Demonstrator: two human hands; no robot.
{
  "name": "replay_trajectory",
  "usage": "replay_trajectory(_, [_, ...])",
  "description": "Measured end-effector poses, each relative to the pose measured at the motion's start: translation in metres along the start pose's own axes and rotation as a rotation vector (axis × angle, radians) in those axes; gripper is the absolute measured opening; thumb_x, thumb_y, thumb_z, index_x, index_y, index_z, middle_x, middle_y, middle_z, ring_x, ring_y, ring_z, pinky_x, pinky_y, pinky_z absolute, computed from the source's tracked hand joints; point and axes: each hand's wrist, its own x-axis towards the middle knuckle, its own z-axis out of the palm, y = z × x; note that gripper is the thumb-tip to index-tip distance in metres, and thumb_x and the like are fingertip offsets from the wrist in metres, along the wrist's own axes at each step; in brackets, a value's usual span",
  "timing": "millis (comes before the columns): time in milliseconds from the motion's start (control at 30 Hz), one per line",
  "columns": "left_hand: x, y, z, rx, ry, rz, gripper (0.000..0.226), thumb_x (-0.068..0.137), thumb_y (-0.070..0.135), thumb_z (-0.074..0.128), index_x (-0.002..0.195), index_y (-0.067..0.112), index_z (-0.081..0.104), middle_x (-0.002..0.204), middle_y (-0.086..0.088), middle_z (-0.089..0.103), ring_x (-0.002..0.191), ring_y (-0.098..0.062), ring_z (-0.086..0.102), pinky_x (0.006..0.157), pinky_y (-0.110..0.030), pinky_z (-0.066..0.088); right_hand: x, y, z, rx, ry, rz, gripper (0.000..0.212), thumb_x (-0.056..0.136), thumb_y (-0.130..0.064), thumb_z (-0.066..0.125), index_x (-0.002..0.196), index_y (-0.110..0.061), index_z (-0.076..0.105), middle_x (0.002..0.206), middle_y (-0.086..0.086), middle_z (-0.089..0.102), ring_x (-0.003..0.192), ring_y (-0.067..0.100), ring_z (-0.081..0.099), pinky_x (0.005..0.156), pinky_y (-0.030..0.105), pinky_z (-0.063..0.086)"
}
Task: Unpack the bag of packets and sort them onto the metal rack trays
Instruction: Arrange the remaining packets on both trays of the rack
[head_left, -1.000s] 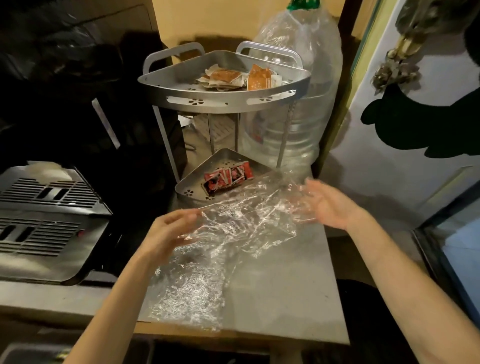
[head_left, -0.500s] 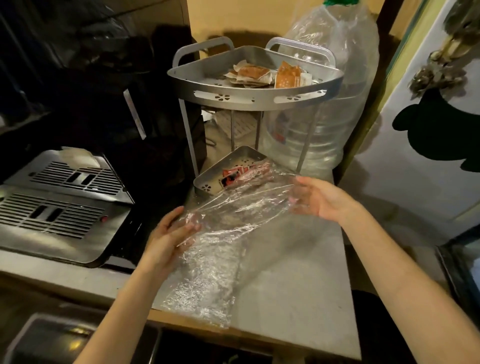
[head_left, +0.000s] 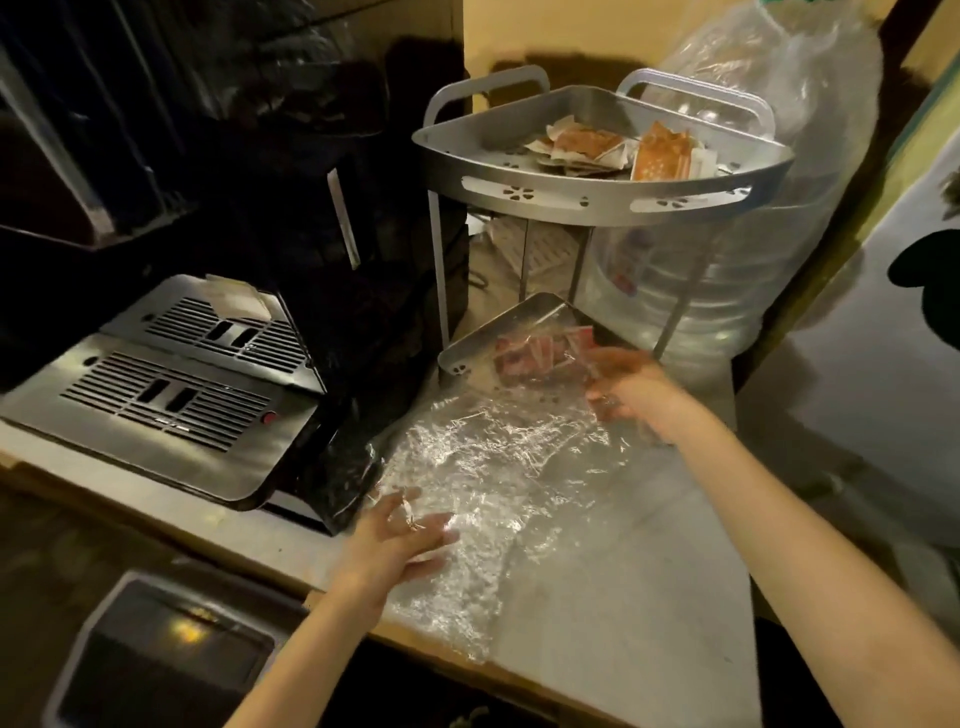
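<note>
Sprawling limp across the countertop (head_left: 649, 597), the clear plastic bag (head_left: 498, 467) looks feather-light, crinkly and slippery; bunching an edge should hold best. Left hand (head_left: 395, 545) rests flat on it, fingers straight; right hand (head_left: 628, 389) seems to pinch its far end beside the red packets (head_left: 524, 353) in the lower tray (head_left: 467, 353).

Two rack trays (head_left: 597, 202), one bag (head_left: 498, 467), two hands (head_left: 395, 545).
</note>
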Motion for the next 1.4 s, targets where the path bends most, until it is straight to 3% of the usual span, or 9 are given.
replay_trajectory(133, [-0.007, 0.003, -0.003, 0.566, -0.073, 0.006, 0.029, 0.081, 0.032, 0.065, 0.082, 0.003, 0.069, 0.075, -0.01, 0.074, 0.063, -0.016, 0.069, 0.053, -0.019, 0.051, 0.014, 0.008, 0.022, -0.24, 0.031, -0.041, 0.046, 0.076, 0.015, 0.053, 0.111, -0.014, 0.061, 0.067, 0.006, 0.058, 0.045, 0.013, 0.05, 0.036, 0.014, 0.043])
replay_trajectory(267, [-0.01, 0.013, -0.005, 0.88, -0.074, 0.178, 0.049, 0.089, 0.041, 0.049, 0.062, 0.006, 0.068, 0.065, -0.009, 0.073, 0.058, -0.015, 0.068, 0.059, -0.019, 0.051, 0.022, 0.016, 0.042, -0.389, 0.117, -0.109, 0.037, 0.078, 0.004, 0.049, 0.106, -0.017, 0.063, 0.063, 0.001, 0.057, 0.053, 0.02, 0.05, 0.053, 0.032, 0.044])
replay_trajectory(367, [-0.004, 0.017, 0.004, 0.956, 0.02, 0.556, 0.03, 0.092, 0.031, 0.049, 0.079, 0.012, 0.068, 0.076, -0.001, 0.072, 0.069, -0.012, 0.066, 0.072, -0.032, 0.053, 0.02, 0.022, 0.061, -0.444, 0.099, -0.228, 0.033, 0.082, -0.002, 0.047, 0.111, -0.013, 0.06, 0.073, 0.003, 0.061, 0.066, 0.026, 0.056, 0.062, 0.036, 0.046])
replay_trajectory(500, [0.023, 0.009, 0.023, 1.005, 0.154, 0.874, 0.036, 0.095, 0.026, 0.038, 0.128, 0.017, 0.05, 0.137, -0.002, 0.049, 0.125, -0.016, 0.046, 0.106, -0.028, 0.035, 0.009, 0.035, 0.09, -0.437, 0.067, -0.332, 0.036, 0.086, -0.007, 0.055, 0.12, -0.01, 0.047, 0.103, 0.005, 0.058, 0.088, 0.02, 0.057, 0.079, 0.035, 0.05])
replay_trajectory(667, [0.074, -0.013, 0.025, 1.463, 0.12, 0.691, 0.058, 0.085, 0.053, -0.002, 0.137, 0.033, -0.021, 0.149, 0.005, -0.023, 0.138, -0.014, -0.025, 0.112, -0.036, -0.019, -0.005, 0.057, 0.117, -0.816, 0.083, -0.478, 0.026, 0.09, -0.016, 0.047, 0.112, -0.004, 0.052, 0.106, 0.012, 0.061, 0.093, 0.023, 0.059, 0.084, 0.039, 0.052])
replay_trajectory(800, [0.094, -0.022, 0.025, 1.546, 0.102, 0.584, 0.056, 0.09, 0.052, -0.001, 0.14, 0.031, -0.018, 0.15, 0.001, -0.026, 0.135, -0.016, -0.03, 0.11, -0.04, -0.021, -0.022, 0.079, 0.13, -0.969, 0.337, -0.661, 0.043, 0.089, -0.025, 0.032, 0.109, -0.004, 0.063, 0.11, 0.012, 0.068, 0.106, 0.028, 0.063, 0.095, 0.044, 0.048])
replay_trajectory(1167, [0.114, -0.025, 0.028, 1.559, 0.082, 0.592, 0.071, 0.078, 0.062, -0.013, 0.143, 0.032, -0.01, 0.154, 0.002, -0.016, 0.137, -0.015, -0.025, 0.111, -0.042, -0.019, -0.022, 0.115, 0.131, -1.121, 0.056, -0.459, 0.086, 0.078, -0.053, -0.022, 0.146, -0.016, 0.013, 0.157, 0.004, 0.012, 0.145, 0.021, 0.003, 0.113, 0.039, -0.018])
replay_trajectory(1300, [0.116, -0.022, 0.032, 1.558, 0.032, 0.521, 0.079, 0.072, 0.06, -0.013, 0.145, 0.03, -0.005, 0.156, -0.001, -0.013, 0.142, -0.018, -0.016, 0.113, -0.043, -0.013, -0.019, 0.112, 0.127, -1.082, -0.001, -0.434, 0.081, 0.081, -0.058, -0.013, 0.147, -0.018, 0.008, 0.158, 0.002, 0.005, 0.145, 0.02, -0.005, 0.11, 0.039, -0.019])
replay_trajectory(1400, [0.115, -0.013, 0.035, 1.633, -0.021, 0.423, 0.067, 0.084, 0.058, -0.003, 0.145, 0.029, -0.01, 0.155, -0.004, -0.018, 0.142, -0.02, -0.019, 0.114, -0.046, -0.011, -0.018, 0.105, 0.117, -0.855, -0.04, -0.407, 0.055, 0.095, -0.039, 0.02, 0.146, -0.019, 0.018, 0.156, 0.003, 0.019, 0.145, 0.02, 0.01, 0.115, 0.035, -0.005])
